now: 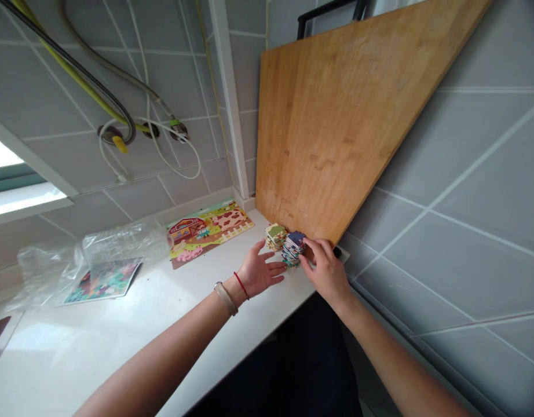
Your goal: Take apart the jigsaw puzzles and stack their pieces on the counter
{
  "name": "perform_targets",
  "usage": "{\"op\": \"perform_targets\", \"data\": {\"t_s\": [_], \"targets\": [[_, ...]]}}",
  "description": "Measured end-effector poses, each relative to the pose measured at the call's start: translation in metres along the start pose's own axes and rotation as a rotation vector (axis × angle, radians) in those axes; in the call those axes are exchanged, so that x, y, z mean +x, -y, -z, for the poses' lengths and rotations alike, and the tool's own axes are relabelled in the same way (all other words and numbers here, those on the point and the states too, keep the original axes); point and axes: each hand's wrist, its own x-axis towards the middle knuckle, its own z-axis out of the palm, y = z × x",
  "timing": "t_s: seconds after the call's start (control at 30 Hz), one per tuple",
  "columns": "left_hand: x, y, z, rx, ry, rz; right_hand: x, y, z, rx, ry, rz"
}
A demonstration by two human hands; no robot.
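Note:
Two small stacks of jigsaw puzzle pieces stand side by side in the corner of the white counter (pixel 245 295). The left stack (pixel 275 234) has a green and cream top; the right stack (pixel 293 248) is taller, with a dark blue top. My right hand (pixel 328 269) has its thumb and fingertips curled against the right side of the blue-topped stack. Just left of that stack, my left hand (pixel 260 271) is open, palm turned up, fingers stretched toward it and nothing in them.
A farm picture board (pixel 206 230) lies against the back wall. Farther left, a crumpled clear plastic bag (pixel 123 243) partly covers a colourful picture sheet (pixel 104 282). A big wooden board (pixel 323 116) leans in the corner behind the stacks. Hoses and cables (pixel 132 110) hang on the tiled wall.

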Motion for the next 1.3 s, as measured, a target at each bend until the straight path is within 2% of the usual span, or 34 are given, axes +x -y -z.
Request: {"op": "perform_targets", "data": {"t_s": [0.27,0.5,0.7,0.8,0.9,0.97,1.07,1.17,1.3], "targets": [[0.007,0.010,-0.006,-0.054,0.043,-0.092,-0.001,-0.005,-0.013,0.041,0.116,-0.020],[0.006,0.006,-0.012,-0.033,0.081,-0.095,0.003,-0.006,-0.014,0.047,0.106,-0.026],[0.000,0.005,0.001,-0.001,0.074,-0.079,-0.002,-0.006,-0.013,0.026,0.099,-0.032],[-0.012,0.003,0.020,0.068,0.084,-0.091,-0.008,0.002,-0.012,0.063,0.042,-0.021],[-0.031,-0.001,0.048,0.235,0.073,-0.182,-0.018,0.016,-0.014,0.167,0.047,0.099],[-0.045,-0.003,0.071,0.396,0.004,-0.294,-0.024,0.029,-0.018,0.224,0.167,0.244],[-0.064,-0.008,0.109,0.550,-0.208,-0.446,-0.029,0.053,-0.029,0.300,0.377,0.361],[-0.080,-0.017,0.144,0.361,-0.354,-0.517,-0.026,0.078,-0.044,0.408,0.512,0.340],[-0.101,-0.043,0.185,-0.090,-0.441,-0.572,-0.005,0.107,-0.070,0.590,0.662,0.174]]}}
